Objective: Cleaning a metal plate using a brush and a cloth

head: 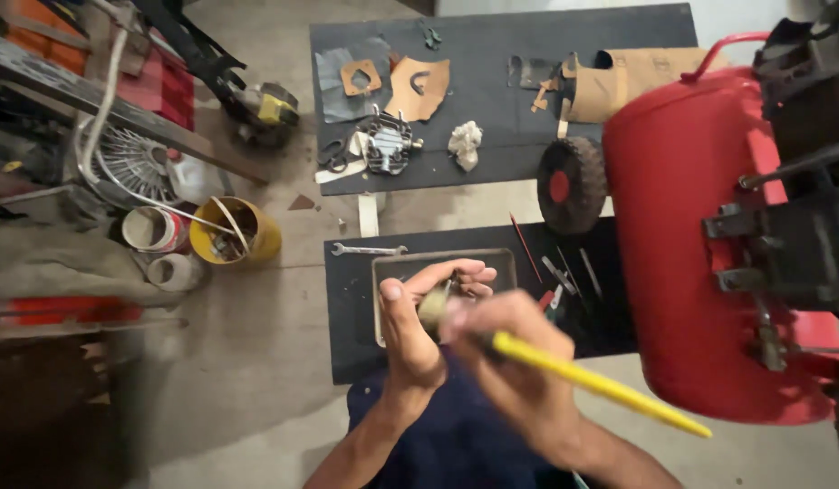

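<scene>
My left hand (pixel 418 319) grips a small brownish metal part (pixel 432 306) and holds it over a shallow metal tray (pixel 383 264) on a black mat. My right hand (pixel 513 349) is blurred and holds a long tool with a yellow handle (pixel 601 384). The handle sticks out to the lower right. The tool's tip meets the small part, but the contact is hidden by my fingers. Both hands are close together above my dark blue lap.
A wrench (pixel 365 250) and several thin tools (pixel 564 272) lie on the black mat. A big red air tank (pixel 700 235) with a black wheel (pixel 572 185) stands at the right. Behind lies a dark sheet (pixel 492 100) with gasket cutouts. A yellow bucket (pixel 238 234) sits left.
</scene>
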